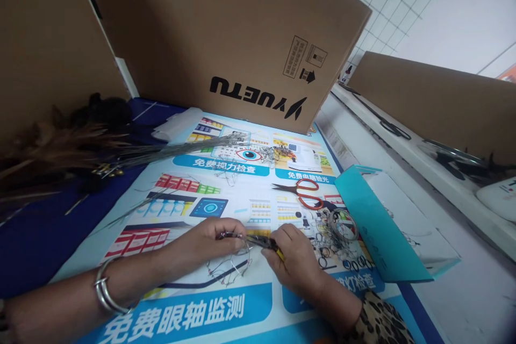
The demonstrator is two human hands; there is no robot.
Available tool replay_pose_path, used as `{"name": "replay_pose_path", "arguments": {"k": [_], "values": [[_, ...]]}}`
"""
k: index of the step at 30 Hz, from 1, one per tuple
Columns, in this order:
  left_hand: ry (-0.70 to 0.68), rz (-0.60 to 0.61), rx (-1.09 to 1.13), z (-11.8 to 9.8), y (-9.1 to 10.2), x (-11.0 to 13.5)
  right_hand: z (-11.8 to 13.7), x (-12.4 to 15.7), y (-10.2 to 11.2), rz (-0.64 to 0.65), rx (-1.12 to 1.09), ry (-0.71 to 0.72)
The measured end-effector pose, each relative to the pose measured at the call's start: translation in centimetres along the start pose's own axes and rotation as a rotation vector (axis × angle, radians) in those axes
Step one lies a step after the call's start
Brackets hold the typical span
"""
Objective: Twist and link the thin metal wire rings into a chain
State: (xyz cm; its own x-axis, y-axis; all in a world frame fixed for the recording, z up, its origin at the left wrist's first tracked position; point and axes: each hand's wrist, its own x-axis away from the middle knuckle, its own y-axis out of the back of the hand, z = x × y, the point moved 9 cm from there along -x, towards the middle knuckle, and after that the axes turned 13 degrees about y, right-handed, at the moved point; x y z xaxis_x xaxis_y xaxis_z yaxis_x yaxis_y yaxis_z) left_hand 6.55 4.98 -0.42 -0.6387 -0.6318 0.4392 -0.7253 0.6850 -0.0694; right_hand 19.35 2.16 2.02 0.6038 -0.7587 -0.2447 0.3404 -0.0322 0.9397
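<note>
Curling tight around yellow-handled pliers [260, 240], the right hand [293, 258] points them at the left hand [221, 237], nearly closed, which pinches a bent wire shape [230, 266] over the bright sheet [242, 312]. Farther out lie red-handled scissors [300, 188], a tangled wire pile [332, 232] and a blue-green box [385, 234].

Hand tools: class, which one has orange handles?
The scissors, lying on the printed sheet; the pliers, held in the right hand, show yellow on the handle instead.

I see the left hand [221, 236] pinching a thin wire piece [229, 281], the right hand [297, 259] gripping pliers [261, 240], and orange-handled scissors [297, 188] lying beyond them.
</note>
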Motion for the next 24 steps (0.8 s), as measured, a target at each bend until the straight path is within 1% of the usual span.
{"name": "replay_pose_path", "arguments": {"k": [4,7,12,16,24], "values": [[0.023,0.024,-0.011,0.4,-0.2,-0.2,0.5,-0.2,0.1,-0.01,-0.009,0.056],[0.034,0.054,0.018,0.6,-0.4,-0.2,0.6,-0.2,0.1,0.0,0.0,0.068],[0.059,0.144,0.147,0.8,-1.0,0.0,0.9,-0.3,0.0,0.039,0.007,0.088],[0.047,0.202,0.244,0.8,-1.4,0.0,1.1,-0.4,-0.1,0.059,0.022,0.102],[0.046,0.299,0.331,1.0,-1.9,0.0,1.4,-0.4,-0.3,0.087,0.035,0.131]]}}
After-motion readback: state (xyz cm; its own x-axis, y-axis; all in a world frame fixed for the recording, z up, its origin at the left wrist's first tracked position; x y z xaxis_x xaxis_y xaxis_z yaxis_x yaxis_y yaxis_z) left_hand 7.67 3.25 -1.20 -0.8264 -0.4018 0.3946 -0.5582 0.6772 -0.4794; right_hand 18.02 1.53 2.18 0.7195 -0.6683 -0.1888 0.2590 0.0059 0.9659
